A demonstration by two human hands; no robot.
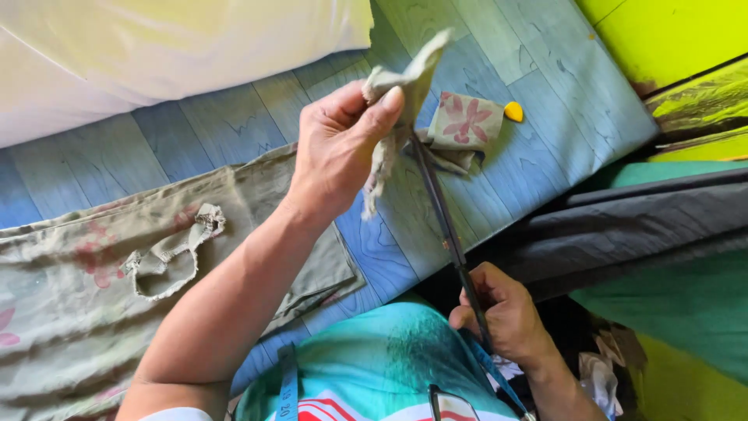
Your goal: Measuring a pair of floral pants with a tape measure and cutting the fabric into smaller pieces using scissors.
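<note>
Left hand [336, 148] pinches fabric scrap [405, 78] — right hand [502, 316] grips scissors [440, 210].

One head-worn camera looks steeply down, close over the blue floor [545, 70].

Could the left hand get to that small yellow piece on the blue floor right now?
Probably not freely: the left hand pinches a fabric scrap against the scissors. The yellow piece lies uncovered beyond the floral scrap.

No packages in sight, no labels, no signs, no screens (scanning edge to edge here): nothing of that kind shows anywhere on the floor or around the hands in this head view.
</note>
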